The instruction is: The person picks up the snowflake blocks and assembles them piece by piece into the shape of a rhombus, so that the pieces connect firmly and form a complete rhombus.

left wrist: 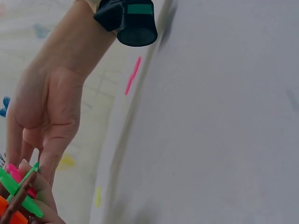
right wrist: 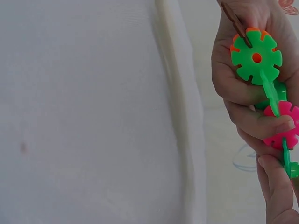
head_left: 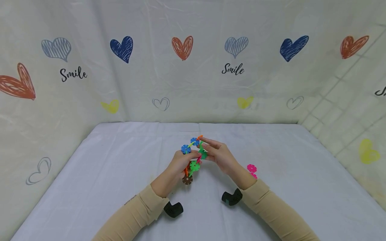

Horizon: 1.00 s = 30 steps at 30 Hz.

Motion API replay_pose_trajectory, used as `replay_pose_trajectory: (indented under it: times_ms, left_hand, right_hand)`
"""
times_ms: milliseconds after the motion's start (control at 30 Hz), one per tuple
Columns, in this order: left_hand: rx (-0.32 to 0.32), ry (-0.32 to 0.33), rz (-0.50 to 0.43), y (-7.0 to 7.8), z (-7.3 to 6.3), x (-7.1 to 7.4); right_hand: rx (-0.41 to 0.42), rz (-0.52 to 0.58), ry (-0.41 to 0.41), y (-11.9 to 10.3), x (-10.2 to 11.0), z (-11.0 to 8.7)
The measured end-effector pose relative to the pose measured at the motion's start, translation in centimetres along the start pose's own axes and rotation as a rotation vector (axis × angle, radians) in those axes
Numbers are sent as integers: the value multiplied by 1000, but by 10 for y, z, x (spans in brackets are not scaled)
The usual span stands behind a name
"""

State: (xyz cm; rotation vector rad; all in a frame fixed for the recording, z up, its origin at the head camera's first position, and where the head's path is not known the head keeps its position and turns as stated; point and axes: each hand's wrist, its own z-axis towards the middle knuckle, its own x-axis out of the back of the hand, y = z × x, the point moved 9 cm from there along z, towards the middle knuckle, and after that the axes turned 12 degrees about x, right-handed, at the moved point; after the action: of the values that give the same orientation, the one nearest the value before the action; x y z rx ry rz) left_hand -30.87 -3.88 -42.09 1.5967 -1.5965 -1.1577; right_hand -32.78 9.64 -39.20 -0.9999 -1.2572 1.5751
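Plastic notched discs, linked together above the white tabletop, have the left hand gripping their near part and the right hand pinching the far part, where pushing slots squarely together should spare neighbouring joints.

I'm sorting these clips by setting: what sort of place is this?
Probably a makeshift recording booth: heart-printed sheeting hangs behind and beside a white-covered table, and a black device sits at each wrist.
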Motion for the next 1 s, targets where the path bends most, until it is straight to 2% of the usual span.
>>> replay_pose_trajectory:
  times_ms: [533, 833, 1000]
  left_hand:
    - [0, 12, 27, 5, 0, -1]
    - [-18, 23, 58, 3, -1, -1]
    - [-13, 29, 50, 2, 0, 1]
  right_hand:
    - [85, -43, 23, -9, -1, -2]
    - [-9, -6, 100, -1, -1, -3]
    - [-22, -42, 119, 1, -1, -2]
